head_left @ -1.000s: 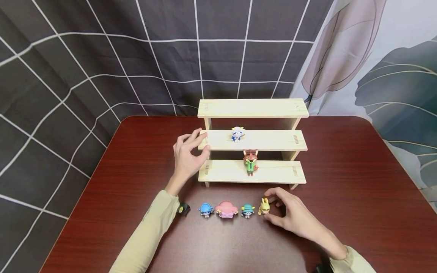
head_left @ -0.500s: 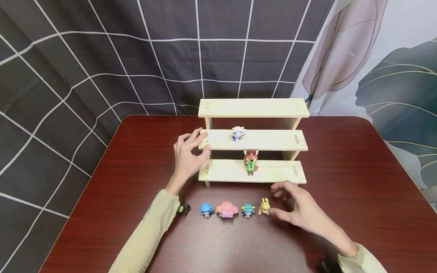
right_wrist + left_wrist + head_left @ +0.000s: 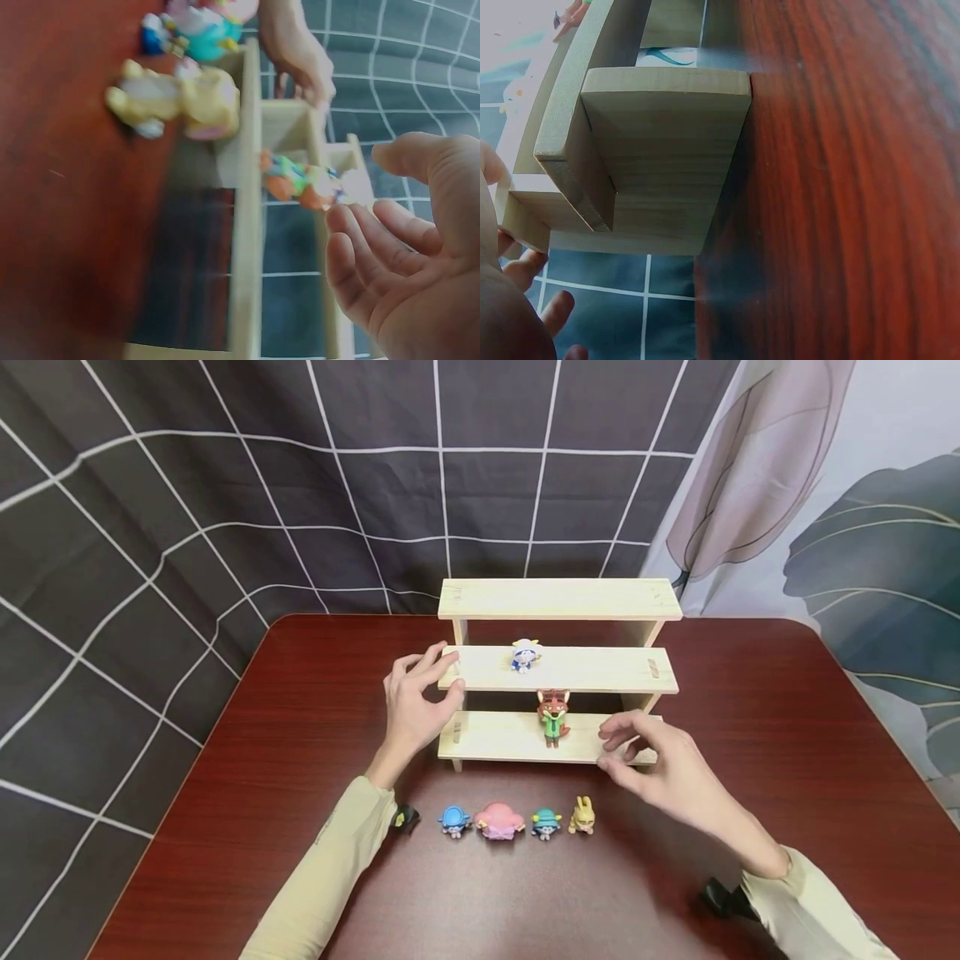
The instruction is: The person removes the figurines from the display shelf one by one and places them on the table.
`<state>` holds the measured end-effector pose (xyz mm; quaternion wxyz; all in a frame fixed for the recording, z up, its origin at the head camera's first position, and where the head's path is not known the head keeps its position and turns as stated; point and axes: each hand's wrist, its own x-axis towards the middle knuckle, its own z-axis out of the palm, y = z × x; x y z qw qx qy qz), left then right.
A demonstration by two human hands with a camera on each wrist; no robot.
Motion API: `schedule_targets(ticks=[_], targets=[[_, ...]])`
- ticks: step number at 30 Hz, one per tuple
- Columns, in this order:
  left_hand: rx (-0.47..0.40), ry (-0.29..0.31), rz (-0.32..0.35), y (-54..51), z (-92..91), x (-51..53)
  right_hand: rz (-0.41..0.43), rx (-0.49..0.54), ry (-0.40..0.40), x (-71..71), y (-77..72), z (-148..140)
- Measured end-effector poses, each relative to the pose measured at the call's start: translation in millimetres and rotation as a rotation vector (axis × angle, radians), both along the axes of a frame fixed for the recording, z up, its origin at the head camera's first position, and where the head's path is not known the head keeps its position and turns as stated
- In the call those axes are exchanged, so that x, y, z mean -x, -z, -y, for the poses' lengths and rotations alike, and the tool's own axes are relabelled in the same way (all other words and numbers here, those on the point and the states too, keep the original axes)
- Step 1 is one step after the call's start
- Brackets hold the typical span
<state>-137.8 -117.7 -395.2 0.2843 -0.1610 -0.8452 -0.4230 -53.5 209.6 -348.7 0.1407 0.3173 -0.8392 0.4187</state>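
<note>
A three-tier wooden shelf (image 3: 495, 739) stands on the table. My left hand (image 3: 416, 706) grips the left end of its middle tier; in the left wrist view its fingers (image 3: 526, 264) lie around the board's end. My right hand (image 3: 667, 768), holding nothing, hovers by the right end of the bottom tier with fingers bent and apart from the thumb. A fox figure (image 3: 553, 718) in green stands on the bottom tier, a white-and-blue figure (image 3: 525, 656) on the middle one. The yellow rabbit figure (image 3: 582, 817) is on the table below my right hand.
Left of the rabbit, in a row before the shelf, are a teal-hatted figure (image 3: 546, 823), a pink figure (image 3: 499, 821) and a blue figure (image 3: 454, 821). A black item (image 3: 406, 817) lies beside the left sleeve. A dark gridded curtain (image 3: 390, 493) hangs behind the table.
My right hand has left the yellow rabbit and moved up to the bottom tier's right end. The rabbit remains on the table, and my left hand is still in place.
</note>
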Motion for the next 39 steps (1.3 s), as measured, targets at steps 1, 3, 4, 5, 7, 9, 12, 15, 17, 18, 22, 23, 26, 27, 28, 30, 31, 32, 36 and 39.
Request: schedule_targets(ticks=[1, 3, 4, 5, 7, 9, 12, 15, 17, 18, 22, 23, 26, 27, 28, 30, 31, 32, 36, 39], targets=[[0.001, 0.001, -0.001, -0.1, -0.1, 0.0, -0.006, 0.006, 0.004, 3.0, -3.4, 0], [0.004, 0.000, 0.000, -0.6, -0.2, -0.1, -0.010, 0.017, 0.020, 9.0, -10.5, 1], [0.005, 0.000, 0.000, -0.7, -0.2, -0.2, -0.010, 0.024, 0.024, 12.2, -13.8, 2], [0.006, 0.000, 0.001, -1.0, -0.3, -0.2, -0.010, 0.030, 0.029, 15.6, -16.8, 3], [0.005, 0.000, 0.001, -1.2, -0.3, -0.4, -0.003, 0.048, 0.032, 22.8, -22.1, 6], [0.004, -0.001, 0.003, -1.0, -0.3, -0.4, 0.013, 0.069, 0.027, 29.9, -26.0, 8], [0.001, -0.003, -0.001, -0.5, 0.0, -0.6, 0.028, 0.089, 0.015, 40.9, -29.8, 13], [-0.003, -0.004, -0.005, 0.2, 0.0, -0.5, 0.039, 0.092, 0.004, 50.4, -32.0, 18], [-0.003, -0.008, -0.007, 0.2, -0.1, -0.1, 0.048, 0.092, 0.005, 56.0, -33.1, 21], [-0.001, -0.008, -0.009, 0.0, -0.3, 0.0, 0.052, 0.093, 0.006, 58.6, -33.5, 22], [0.001, -0.010, -0.004, -1.0, -0.5, 0.1, 0.077, 0.096, 0.018, 67.5, -33.8, 25], [0.000, -0.007, -0.002, -1.2, -0.5, -0.2, 0.080, 0.092, 0.020, 69.4, -33.5, 26], [-0.001, -0.008, 0.004, -1.4, -0.4, -0.8, 0.090, 0.081, 0.026, 74.2, -32.6, 29], [-0.001, -0.009, 0.005, -1.4, -0.4, -0.9, 0.090, 0.077, 0.027, 75.6, -32.4, 30], [0.001, -0.011, 0.006, -1.2, -0.3, -1.0, 0.092, 0.074, 0.027, 77.0, -32.2, 31], [0.002, -0.013, 0.006, -0.9, -0.3, -1.0, 0.094, 0.071, 0.024, 79.5, -32.2, 34], [0.000, -0.012, 0.005, -0.8, -0.3, -0.9, 0.096, 0.071, 0.023, 80.7, -32.1, 35], [-0.001, -0.012, 0.004, -0.5, -0.4, -0.8, 0.097, 0.071, 0.021, 81.8, -32.0, 36], [-0.009, -0.006, -0.002, -0.4, -0.8, -0.6, 0.105, 0.077, 0.013, 85.9, -32.2, 40], [-0.009, -0.004, -0.010, -1.0, -1.2, -0.6, 0.099, 0.071, 0.011, 89.1, -32.5, 42]])
